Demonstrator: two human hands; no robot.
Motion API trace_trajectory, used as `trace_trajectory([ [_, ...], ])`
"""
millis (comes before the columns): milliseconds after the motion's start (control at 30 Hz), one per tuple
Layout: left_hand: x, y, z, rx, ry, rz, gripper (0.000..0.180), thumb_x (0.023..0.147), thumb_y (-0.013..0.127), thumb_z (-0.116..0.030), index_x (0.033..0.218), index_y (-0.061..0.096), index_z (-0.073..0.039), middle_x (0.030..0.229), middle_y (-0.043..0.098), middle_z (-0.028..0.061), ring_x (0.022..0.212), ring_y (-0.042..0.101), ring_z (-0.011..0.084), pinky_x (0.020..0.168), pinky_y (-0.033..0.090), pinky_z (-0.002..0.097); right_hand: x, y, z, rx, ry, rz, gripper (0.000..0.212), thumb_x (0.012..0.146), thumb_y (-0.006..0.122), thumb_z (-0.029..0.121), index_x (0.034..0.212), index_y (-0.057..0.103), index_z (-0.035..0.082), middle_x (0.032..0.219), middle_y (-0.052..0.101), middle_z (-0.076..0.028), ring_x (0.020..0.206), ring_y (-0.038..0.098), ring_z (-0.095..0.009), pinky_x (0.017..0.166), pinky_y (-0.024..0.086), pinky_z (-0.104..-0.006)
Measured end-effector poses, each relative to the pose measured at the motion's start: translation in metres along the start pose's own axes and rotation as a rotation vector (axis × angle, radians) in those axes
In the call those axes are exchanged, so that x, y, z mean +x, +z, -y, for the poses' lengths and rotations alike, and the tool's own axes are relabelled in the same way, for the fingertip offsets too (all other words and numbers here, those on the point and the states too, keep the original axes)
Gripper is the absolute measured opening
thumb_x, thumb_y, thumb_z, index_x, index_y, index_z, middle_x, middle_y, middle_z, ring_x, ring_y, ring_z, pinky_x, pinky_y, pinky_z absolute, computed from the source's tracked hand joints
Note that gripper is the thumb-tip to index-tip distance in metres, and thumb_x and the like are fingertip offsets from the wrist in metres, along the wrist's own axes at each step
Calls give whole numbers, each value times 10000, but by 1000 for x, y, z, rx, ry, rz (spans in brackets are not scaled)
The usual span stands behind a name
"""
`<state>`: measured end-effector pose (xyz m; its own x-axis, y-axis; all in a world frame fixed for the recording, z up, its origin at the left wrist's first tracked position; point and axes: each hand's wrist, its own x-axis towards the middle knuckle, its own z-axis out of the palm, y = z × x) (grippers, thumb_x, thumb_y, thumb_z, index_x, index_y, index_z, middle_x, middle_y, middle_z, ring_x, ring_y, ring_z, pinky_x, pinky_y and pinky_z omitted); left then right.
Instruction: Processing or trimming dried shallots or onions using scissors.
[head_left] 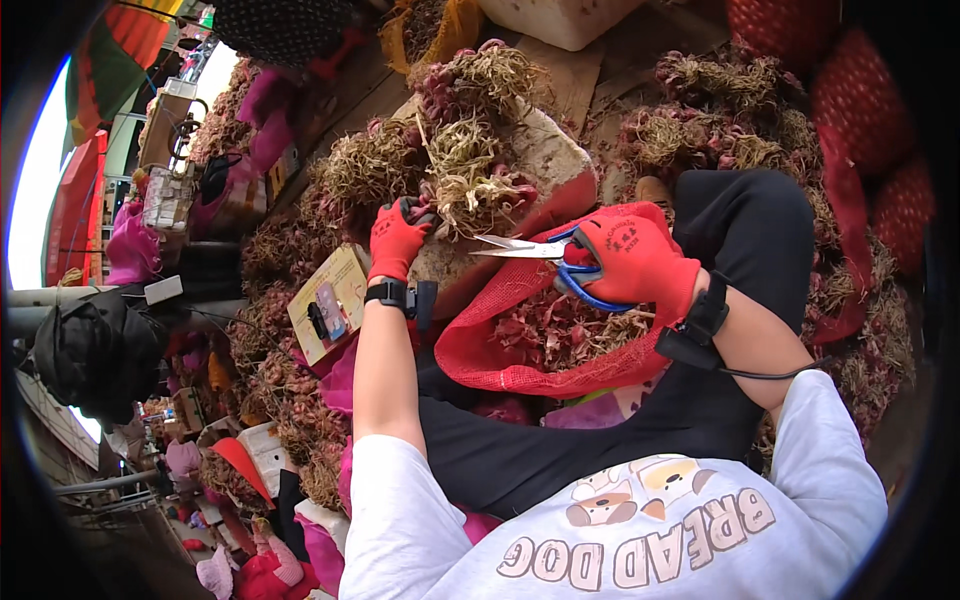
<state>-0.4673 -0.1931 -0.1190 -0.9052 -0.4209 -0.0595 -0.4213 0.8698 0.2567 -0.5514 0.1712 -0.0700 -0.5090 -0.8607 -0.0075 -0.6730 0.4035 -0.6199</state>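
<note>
My left hand, in a red glove with dark fingertips, is closed on the bulbs of a bunch of shallots with dry, straw-coloured tops. That bunch lies with others on a pale, worn block. Blue-handled scissors are gripped in my red-gloved right hand. Their blades point left toward the bunch, slightly parted and apart from it. Below the scissors, between my legs, a red mesh bag gapes, holding loose shallots and dry trimmings.
More bunched shallots are heaped at the far right, beside full red net sacks. Left of my left forearm sits a yellowish box with a phone-like object on it. Shallots also cover the ground to the left.
</note>
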Motion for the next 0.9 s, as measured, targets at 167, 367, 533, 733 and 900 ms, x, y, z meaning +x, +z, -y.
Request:
trace_trajectory([
  [167,-54,-17,-22,-181,-36,-221,305,732,700,-89,1028,631,-76,897,645,79,764,584,228,707,483,329,15,27,1,646,239,405,441,820,643,491,925,659,63,812,636,-27,729,582,-120,647,437,-300],
  [367,-90,6,-12,-1174,-314,-10,314,857,569,-13,1165,585,-71,875,625,15,621,576,89,544,480,225,36,60,4,1249,444,660,301,927,534,373,1058,633,121,691,544,32,513,501,-58,402,377,-196],
  [533,-88,10,-16,-1272,-372,25,289,868,573,-33,1157,582,-50,875,637,24,626,599,116,576,514,246,54,57,16,1112,406,541,447,861,595,462,954,644,27,629,544,-16,450,475,-88,386,400,-245],
  [733,-93,23,-16,-1193,-274,-58,281,814,607,5,1090,625,-48,852,645,-30,605,498,31,505,387,186,94,81,23,1063,378,408,363,848,640,376,1001,676,49,641,585,-55,419,482,-115,337,400,-264],
  [900,-105,-4,-24,-1222,-161,35,350,807,562,66,1139,598,-41,932,635,-7,731,547,51,611,436,183,82,73,22,975,338,360,389,826,663,426,846,680,39,586,546,-22,415,468,-104,348,367,-254],
])
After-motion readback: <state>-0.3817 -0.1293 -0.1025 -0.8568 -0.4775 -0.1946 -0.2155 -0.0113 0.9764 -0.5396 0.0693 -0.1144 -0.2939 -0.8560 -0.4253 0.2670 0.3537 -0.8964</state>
